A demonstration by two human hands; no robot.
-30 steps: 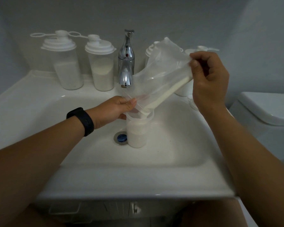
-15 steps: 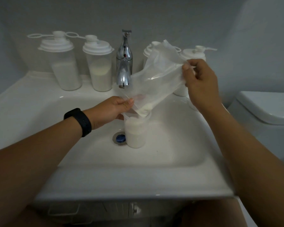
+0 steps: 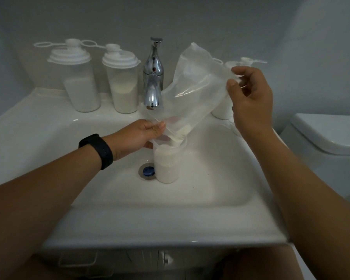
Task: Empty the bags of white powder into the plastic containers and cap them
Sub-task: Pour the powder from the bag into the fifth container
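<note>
- Since half a second earlier, the right hand point(image 3: 251, 100) has loosened on the raised end of the clear plastic bag point(image 3: 192, 91): the edge is now held only between thumb and fingertips, the remaining fingers spread away from it, and the white streak that ran down the bag a second ago has shrunk to a small clump at its mouth.
- The bag slopes down from upper right to lower left, its mouth resting in the rim of the open container point(image 3: 167, 160), which stands uncapped in the basin of the sink point(image 3: 220, 178), just beside the drain point(image 3: 148, 171).
- The left hand point(image 3: 138, 136) pinches the bag's lower lip between thumb and curled fingers, steadying it at the container's rim; whether it also touches the container cannot be told.
- Progress, as it appears: the container is well filled with white powder and this bag is almost spent.
- Two capped containers point(image 3: 101, 85) of powder stand on the ledge left of the chrome tap point(image 3: 153, 81); two more, partly hidden behind the bag, stand on the right.
- Left to do, by this reckoning: shake out the last clump, put the bag aside and cap the container in the basin.
</note>
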